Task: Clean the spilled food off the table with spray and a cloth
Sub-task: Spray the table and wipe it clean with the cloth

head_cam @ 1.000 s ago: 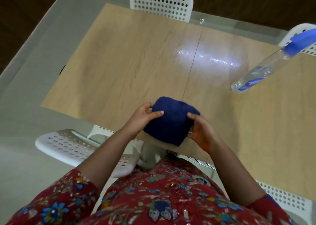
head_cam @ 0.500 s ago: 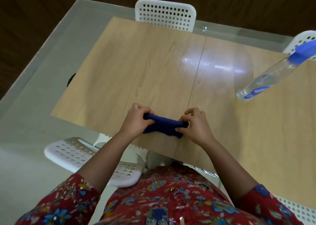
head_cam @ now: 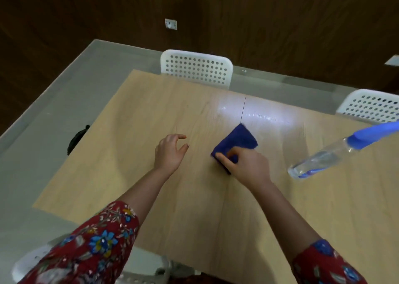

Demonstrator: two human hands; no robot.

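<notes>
Light wooden tabletop (head_cam: 151, 176) — right hand (head_cam: 248, 167) grips a folded dark-blue cloth (head_cam: 236, 143); left hand (head_cam: 169, 152) at nine o'clock, fingers loosely spread; clear blue-capped spray bottle (head_cam: 328, 156) at three o'clock.

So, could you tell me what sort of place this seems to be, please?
Probably a dining or meeting room: a long wooden table, white perforated chairs drawn up to it, and behind them a dark wood-look wall with a socket.

right hand (head_cam: 248, 164) grips blue cloth (head_cam: 237, 142) on table (head_cam: 151, 115)
</notes>
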